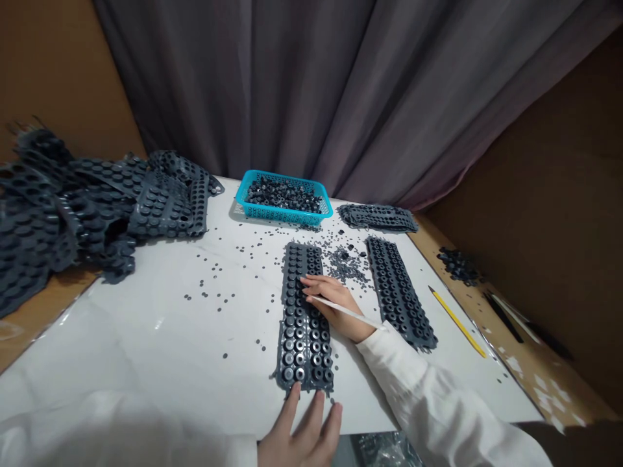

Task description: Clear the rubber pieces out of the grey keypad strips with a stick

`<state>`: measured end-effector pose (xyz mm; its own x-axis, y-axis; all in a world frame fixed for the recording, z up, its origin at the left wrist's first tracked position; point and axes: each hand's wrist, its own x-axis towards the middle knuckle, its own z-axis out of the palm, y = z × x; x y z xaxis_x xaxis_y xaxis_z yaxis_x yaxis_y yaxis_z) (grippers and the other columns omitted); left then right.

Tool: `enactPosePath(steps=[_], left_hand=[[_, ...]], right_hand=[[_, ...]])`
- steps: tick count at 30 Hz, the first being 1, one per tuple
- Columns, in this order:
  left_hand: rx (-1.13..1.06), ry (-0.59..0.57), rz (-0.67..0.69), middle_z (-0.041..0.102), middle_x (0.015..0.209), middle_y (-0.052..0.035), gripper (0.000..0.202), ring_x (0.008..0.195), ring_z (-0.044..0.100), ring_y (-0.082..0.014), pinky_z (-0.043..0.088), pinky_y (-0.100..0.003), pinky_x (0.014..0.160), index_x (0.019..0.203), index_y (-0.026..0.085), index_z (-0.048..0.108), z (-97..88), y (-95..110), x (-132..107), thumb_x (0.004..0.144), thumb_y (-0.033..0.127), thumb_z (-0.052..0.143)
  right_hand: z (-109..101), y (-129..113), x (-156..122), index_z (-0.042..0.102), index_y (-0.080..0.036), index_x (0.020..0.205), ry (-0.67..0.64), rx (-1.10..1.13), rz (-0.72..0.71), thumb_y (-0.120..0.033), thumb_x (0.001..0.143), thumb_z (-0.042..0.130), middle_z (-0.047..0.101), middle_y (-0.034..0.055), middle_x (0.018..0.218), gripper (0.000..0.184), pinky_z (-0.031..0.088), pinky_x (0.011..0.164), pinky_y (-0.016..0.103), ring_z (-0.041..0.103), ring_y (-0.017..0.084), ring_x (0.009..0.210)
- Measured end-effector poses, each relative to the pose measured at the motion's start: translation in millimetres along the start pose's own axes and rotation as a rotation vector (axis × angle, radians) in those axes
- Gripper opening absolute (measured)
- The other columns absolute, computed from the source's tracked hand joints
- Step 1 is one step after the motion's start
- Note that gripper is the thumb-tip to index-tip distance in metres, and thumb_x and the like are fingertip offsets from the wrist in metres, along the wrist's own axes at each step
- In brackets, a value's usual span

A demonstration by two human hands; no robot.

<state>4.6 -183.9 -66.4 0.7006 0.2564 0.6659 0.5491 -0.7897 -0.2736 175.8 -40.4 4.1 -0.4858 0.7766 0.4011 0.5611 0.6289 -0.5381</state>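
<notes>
A long dark grey rubber sheet (302,318) studded with small round parts lies lengthwise on the white table (160,337). My left hand (304,431) rests at the sheet's near end, fingers stretched out and pressing its edge. My right hand (331,303) lies on the sheet's right side near the middle, fingers pinched around a thin white stick (348,311) whose tip touches the sheet.
A second studded sheet (400,292) lies to the right, another (378,217) behind it. A blue basket (283,198) of loose parts stands at the back. A heap of sheets (73,207) fills the left. Punched bits litter the table; a yellow pencil (457,321) lies right.
</notes>
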Motion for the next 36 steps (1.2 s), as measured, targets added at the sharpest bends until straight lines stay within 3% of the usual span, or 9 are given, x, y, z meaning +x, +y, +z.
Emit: enactPosePath(steps=[9,15,20,27,36], left_hand=[[0.001,-0.029,0.007,0.05,0.128,-0.0024,0.024,0.111,0.045,-0.0263,0.035,-0.051,0.098,0.093,0.025,0.068,-3.2,-4,3,0.085,0.039,0.052],[-0.008,0.0,-0.006,0.052,0.124,-0.0025,0.021,0.108,0.046,-0.0258,0.037,-0.05,0.095,0.09,0.025,0.069,-3.3,-4,5,0.084,0.038,0.053],[0.004,-0.016,0.007,0.05,0.127,-0.0028,0.025,0.111,0.045,-0.0272,0.041,-0.048,0.091,0.096,0.025,0.068,-3.4,-3,4,0.086,0.041,0.05],[0.013,-0.019,0.009,0.05,0.129,-0.0031,0.026,0.112,0.046,-0.0276,0.044,-0.047,0.088,0.096,0.025,0.068,-1.9,-2,1,0.087,0.042,0.05],[-0.003,-0.023,-0.03,0.05,0.128,-0.0005,0.024,0.112,0.045,-0.0252,0.042,-0.045,0.09,0.094,0.027,0.068,-0.1,-2,2,0.088,0.04,0.049]], right_hand=[[6,7,0,0.061,-0.021,0.096,-0.037,-0.165,-0.089,-0.023,0.088,0.054,0.068,0.008,0.111,0.011,0.047,0.092,0.041,0.059,0.022,0.111],[4,7,3,0.06,-0.02,0.098,-0.073,-0.316,-0.17,-0.021,0.093,0.045,0.067,0.0094,0.112,0.016,0.049,0.086,0.041,0.06,0.022,0.106],[2,12,9,0.059,-0.019,0.101,-0.01,-0.345,-0.112,-0.02,0.093,0.042,0.065,0.0123,0.116,0.019,0.048,0.091,0.045,0.056,0.024,0.112],[-4,12,11,0.059,-0.022,0.094,0.123,-0.151,0.1,-0.022,0.091,0.046,0.066,0.0113,0.112,0.014,0.05,0.09,0.043,0.059,0.022,0.107],[-3,-4,10,0.06,-0.023,0.093,0.034,0.189,0.163,-0.029,0.089,0.052,0.065,0.0098,0.114,0.01,0.043,0.098,0.042,0.054,0.022,0.117]])
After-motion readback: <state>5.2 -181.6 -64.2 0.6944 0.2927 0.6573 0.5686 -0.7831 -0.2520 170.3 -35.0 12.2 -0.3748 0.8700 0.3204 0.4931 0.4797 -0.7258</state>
